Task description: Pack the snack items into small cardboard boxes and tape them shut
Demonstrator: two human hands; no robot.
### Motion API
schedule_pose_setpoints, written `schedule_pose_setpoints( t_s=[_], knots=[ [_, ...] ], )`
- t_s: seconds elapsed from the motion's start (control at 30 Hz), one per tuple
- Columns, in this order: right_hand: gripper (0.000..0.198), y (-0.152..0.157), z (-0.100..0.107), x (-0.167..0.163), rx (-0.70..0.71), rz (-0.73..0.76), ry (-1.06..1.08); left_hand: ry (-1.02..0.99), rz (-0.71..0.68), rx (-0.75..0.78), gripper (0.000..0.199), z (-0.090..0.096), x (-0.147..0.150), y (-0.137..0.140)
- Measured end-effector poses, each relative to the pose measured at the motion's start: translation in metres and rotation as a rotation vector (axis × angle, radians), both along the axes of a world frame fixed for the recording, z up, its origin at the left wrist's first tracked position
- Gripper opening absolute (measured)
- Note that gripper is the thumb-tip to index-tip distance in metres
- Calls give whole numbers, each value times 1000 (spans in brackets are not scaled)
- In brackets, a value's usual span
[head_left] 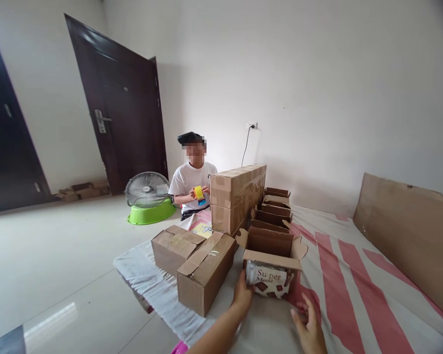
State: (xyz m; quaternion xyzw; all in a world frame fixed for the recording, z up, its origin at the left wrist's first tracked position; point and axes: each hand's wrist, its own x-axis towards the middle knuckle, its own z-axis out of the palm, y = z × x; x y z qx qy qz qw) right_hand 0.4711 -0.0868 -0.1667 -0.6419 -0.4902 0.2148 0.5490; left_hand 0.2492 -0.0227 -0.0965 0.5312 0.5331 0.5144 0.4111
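A white packet [268, 281] with brown shapes and the words "Su-per Meat" stands upright against the front of an open cardboard box [267, 257]. My left hand [242, 295] is closed on the packet's left edge, its fingertips partly hidden. To the right of the packet, my right hand [308, 322] is apart from it, fingers spread and holding nothing. The box's flaps stick up and outward. Two closed cardboard boxes, one nearer [204, 273] and one behind it [175, 248], lie to the left of my left hand.
Taped cartons [230, 196] form a stacked row behind, beside more open boxes [276, 209]. Across the table, a person [193, 184] holds a yellow and blue tape dispenser [199, 194]. A cardboard sheet [405, 236] leans at right; a fan [146, 189] stands left.
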Motion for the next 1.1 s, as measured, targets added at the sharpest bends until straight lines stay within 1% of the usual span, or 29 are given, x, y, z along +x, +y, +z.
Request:
schedule_pose_setpoints(
  t_s=[0.1,0.2,0.27,0.33,0.37,0.4,0.43,0.5,0.53,0.57,0.6,0.67,0.8,0.93,1.1],
  knots=[
    [72,4,-5,0,58,5,29,119,83,-32,55,0,-9,12],
    [72,6,-9,1,61,22,28,210,157,-17,60,-4,-9,7],
    [70,6,-11,3,42,32,3,335,206,41,62,-6,-8,-2],
    [67,4,-10,4,26,32,-23,524,219,138,58,-6,-7,-12],
    [65,4,-10,5,17,32,-33,615,185,196,53,-6,-6,-16],
    [64,3,-9,5,9,35,-40,685,107,247,48,-6,-5,-21],
    [63,3,-8,5,4,40,-44,724,-6,283,47,-6,-3,-24],
    [60,2,-6,5,3,50,-50,758,-238,306,53,-5,2,-29],
    [58,2,-5,4,14,46,-55,772,-313,290,60,-4,6,-30],
    [56,1,-3,4,28,35,-62,790,-347,260,67,-3,9,-29],
    [55,1,-1,3,40,21,-70,810,-346,226,73,0,13,-27],
    [53,-1,3,1,56,1,-80,843,-305,171,77,5,19,-22],
    [52,-7,13,-3,41,26,-69,856,-272,149,74,14,26,-9],
    [46,-11,19,-6,49,28,-63,875,-232,135,70,14,30,0],
    [40,-12,20,-6,86,35,-75,897,-183,113,70,9,30,16]
  ],
)
